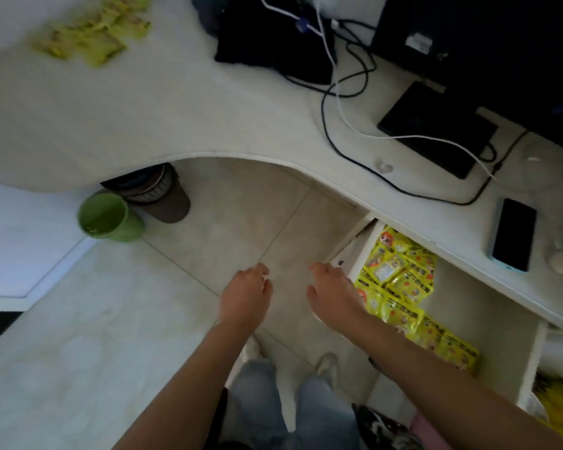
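Observation:
My left hand hangs over the floor tiles with loosely curled fingers and holds nothing. My right hand hovers next to the left front corner of an open white drawer, fingers relaxed and empty. Several yellow snack packets lie along the drawer's left side. More yellow packets lie blurred on the white desk at the far left.
A black phone lies on the desk at the right, near a black flat device, cables and a dark monitor. A green bin and a brown bin stand under the desk edge. My legs and shoes are below.

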A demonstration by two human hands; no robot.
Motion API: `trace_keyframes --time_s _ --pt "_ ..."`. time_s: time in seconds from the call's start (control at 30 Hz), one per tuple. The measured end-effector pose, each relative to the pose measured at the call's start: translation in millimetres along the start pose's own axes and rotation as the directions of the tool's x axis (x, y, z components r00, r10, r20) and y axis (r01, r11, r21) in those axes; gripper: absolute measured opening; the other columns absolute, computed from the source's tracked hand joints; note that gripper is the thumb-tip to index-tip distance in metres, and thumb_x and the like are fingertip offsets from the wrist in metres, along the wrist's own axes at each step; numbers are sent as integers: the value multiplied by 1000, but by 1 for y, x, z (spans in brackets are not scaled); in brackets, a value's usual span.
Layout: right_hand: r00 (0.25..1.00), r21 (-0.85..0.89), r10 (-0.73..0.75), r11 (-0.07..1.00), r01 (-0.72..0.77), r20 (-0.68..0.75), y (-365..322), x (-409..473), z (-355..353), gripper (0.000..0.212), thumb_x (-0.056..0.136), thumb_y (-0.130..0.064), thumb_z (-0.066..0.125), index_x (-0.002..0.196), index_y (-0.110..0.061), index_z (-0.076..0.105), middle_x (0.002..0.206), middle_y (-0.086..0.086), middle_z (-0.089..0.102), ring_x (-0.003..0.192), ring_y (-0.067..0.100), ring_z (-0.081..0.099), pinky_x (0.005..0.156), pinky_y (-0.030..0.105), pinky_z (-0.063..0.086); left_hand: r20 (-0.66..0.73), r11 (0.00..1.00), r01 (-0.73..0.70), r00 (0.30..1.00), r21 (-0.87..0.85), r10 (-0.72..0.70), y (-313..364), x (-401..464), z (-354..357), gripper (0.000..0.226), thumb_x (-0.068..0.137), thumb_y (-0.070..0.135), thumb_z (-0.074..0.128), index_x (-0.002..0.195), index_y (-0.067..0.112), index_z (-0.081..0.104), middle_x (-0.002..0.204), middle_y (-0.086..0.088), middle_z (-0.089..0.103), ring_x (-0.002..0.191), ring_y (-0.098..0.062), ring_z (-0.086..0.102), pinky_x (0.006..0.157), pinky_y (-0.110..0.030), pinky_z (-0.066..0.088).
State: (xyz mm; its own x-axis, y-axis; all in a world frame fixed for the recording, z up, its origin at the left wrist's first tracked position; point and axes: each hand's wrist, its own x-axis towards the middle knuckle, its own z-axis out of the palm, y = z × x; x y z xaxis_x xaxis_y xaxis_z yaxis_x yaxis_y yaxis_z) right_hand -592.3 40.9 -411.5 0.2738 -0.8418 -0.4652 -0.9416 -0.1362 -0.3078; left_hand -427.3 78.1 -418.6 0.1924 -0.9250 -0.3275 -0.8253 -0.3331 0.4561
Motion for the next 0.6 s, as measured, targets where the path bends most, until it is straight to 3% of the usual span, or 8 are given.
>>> trace_keyframes --time_s 0.17,0.47,0.6 --pt "993 -39 -118 992 118 -5 -85 35 4 37 96 -20 41 133 -14 42 130 7 50 117 26 46 97 38 40 -80 997 25 997 69 -20 -62 16 -49 28 94 25 46 121 21 56 106 0 65 96 -19 59 79 -37 53" --pt "952 -144 -302 945 293 -44 -194 118 -20 35 95 -18 43 130 -12 45 127 8 53 113 27 49 93 38 43 -215 977 70 976 202 -25 -151 74 -127 28 92 23 49 118 17 58 104 0 67 98 -22 57 74 -35 49" --pt "924 -183 -376 915 359 -67 -233 167 -41 35 93 -16 44 127 -10 47 125 9 55 110 28 51 92 40 45 -279 963 106 960 247 -34 -176 117 -167 22 87 22 56 107 15 62 98 -3 67 92 -26 59 70 -37 51"
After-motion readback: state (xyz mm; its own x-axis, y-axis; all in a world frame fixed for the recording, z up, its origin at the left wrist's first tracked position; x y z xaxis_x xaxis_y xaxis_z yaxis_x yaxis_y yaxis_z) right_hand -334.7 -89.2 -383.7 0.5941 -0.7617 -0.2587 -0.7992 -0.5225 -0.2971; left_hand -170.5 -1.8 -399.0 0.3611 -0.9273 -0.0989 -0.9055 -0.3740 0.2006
